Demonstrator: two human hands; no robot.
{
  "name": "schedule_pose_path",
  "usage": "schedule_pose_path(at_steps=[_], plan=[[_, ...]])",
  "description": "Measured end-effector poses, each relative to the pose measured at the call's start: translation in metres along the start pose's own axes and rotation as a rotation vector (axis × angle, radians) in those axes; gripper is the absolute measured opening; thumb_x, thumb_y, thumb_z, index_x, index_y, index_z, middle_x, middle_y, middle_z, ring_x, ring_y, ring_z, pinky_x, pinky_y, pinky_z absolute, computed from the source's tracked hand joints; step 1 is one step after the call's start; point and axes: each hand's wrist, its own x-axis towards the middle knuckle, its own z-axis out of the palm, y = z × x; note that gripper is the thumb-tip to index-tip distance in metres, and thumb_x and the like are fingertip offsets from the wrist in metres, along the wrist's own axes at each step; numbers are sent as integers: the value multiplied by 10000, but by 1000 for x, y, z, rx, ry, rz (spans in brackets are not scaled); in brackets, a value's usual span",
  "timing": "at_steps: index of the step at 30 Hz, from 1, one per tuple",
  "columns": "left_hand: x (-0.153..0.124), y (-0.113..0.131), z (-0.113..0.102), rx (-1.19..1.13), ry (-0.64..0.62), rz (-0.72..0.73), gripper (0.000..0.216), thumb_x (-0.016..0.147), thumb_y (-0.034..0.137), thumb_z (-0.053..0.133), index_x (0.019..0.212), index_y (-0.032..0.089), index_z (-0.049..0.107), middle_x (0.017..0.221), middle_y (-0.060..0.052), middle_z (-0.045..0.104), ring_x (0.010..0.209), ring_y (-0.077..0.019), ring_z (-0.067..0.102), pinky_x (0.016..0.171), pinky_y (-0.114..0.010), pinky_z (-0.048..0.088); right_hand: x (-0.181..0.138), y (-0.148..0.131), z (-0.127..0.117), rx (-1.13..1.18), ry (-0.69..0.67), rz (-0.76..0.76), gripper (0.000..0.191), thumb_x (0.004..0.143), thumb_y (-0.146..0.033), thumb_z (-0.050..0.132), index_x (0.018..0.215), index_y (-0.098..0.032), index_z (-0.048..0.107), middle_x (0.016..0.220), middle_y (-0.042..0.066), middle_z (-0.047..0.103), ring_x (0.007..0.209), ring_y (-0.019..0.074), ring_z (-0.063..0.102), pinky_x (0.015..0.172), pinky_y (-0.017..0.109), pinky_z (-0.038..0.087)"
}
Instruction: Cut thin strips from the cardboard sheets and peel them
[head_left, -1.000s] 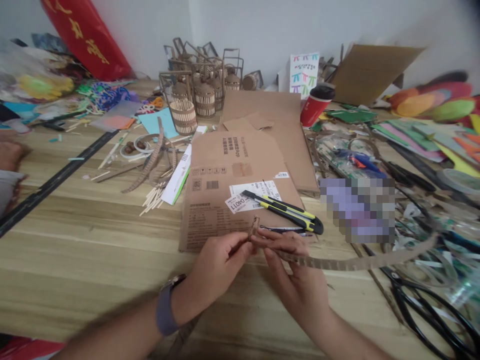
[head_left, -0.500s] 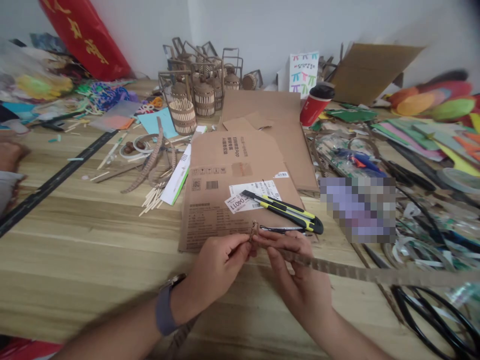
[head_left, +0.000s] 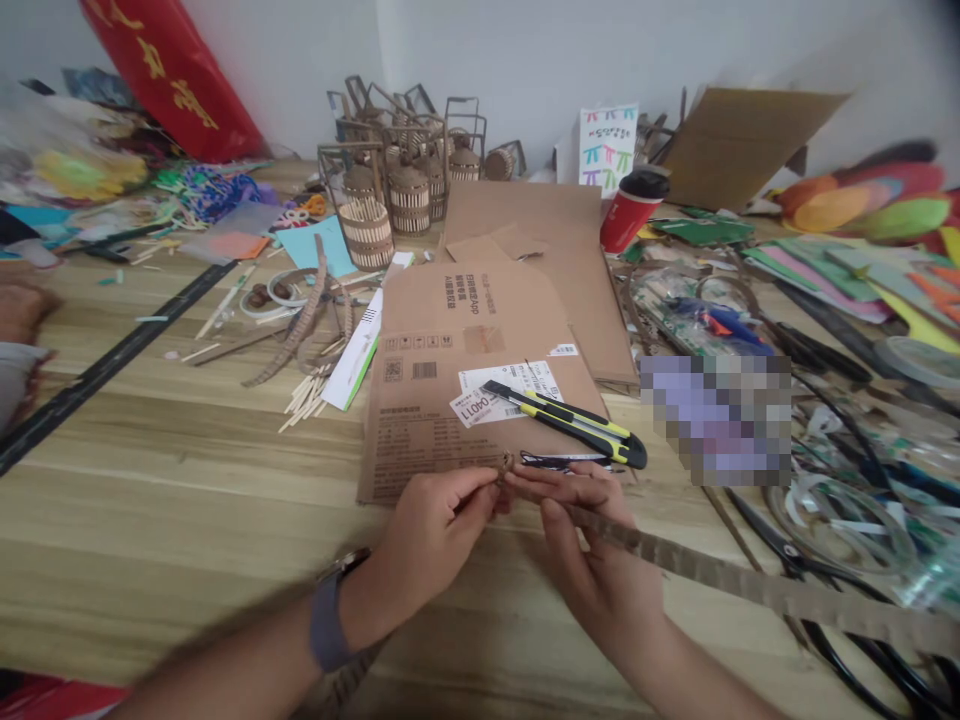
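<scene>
Both my hands meet low in the middle of the view, above the wooden table (head_left: 172, 480). My left hand (head_left: 435, 535) pinches the near end of a long corrugated cardboard strip (head_left: 720, 572). My right hand (head_left: 592, 560) holds the same strip just to the right, fingers curled round it. The strip trails off to the lower right over the table. A grey watch sits on my left wrist. Just beyond my fingers lies a yellow and black utility knife (head_left: 570, 420) on a flattened cardboard box (head_left: 450, 350).
Small cardboard lantern models (head_left: 390, 180) stand at the back. A red cup (head_left: 634, 210) is behind the box. Black scissors (head_left: 847, 610), coloured paper and scraps crowd the right side. Wooden sticks (head_left: 304, 395) and a black ruler (head_left: 112, 360) lie left. Another person's hand (head_left: 19, 310) shows at the left edge.
The strip's free end has swung down towards the lower right, and its short tip by my fingers has dropped lower. My hands have stayed nearly in place.
</scene>
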Motion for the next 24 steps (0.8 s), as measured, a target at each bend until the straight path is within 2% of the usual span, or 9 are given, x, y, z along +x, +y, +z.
schedule_pose_path(at_steps=[6, 11, 16, 21, 24], plan=[[3, 1, 0, -48, -8, -25, 216, 937, 294, 513, 943, 195, 705, 903, 0, 734, 840, -155, 661, 725, -204, 458, -2, -2, 1, 28, -24, -28, 176, 921, -72, 454, 1001, -229, 457, 1013, 46, 754, 1019, 179, 687, 967, 390, 334], [2, 3, 1, -46, 26, 3, 263, 963, 327, 480, 940, 196, 707, 848, 4, 731, 774, -143, 658, 696, -203, 457, -4, -4, 1, 44, -30, -14, 192, 911, -58, 448, 1007, -223, 439, 1072, 67, 743, 1132, 184, 642, 1014, 394, 308], [1, -2, 2, -41, 27, 3, 264, 962, 284, 462, 875, 187, 693, 824, 0, 724, 756, -139, 660, 686, -205, 456, -5, -3, 2, 148, 4, 87, 226, 905, -42, 408, 990, -251, 404, 1014, -2, 758, 1055, 170, 680, 1027, 384, 312], [3, -2, 1, -24, 23, -21, 254, 949, 334, 493, 893, 189, 695, 802, -2, 713, 748, -147, 648, 670, -216, 457, -5, -4, 4, 170, -2, 98, 205, 902, -64, 417, 948, -263, 395, 1024, 1, 758, 1052, 199, 683, 1007, 414, 336], [4, -2, 0, -76, 18, -33, 263, 945, 343, 495, 894, 186, 699, 809, -11, 726, 754, -155, 666, 683, -226, 482, 0, -6, 0, 205, 20, 160, 187, 925, -82, 399, 925, -269, 394, 923, -5, 763, 920, 186, 715, 912, 390, 430]])
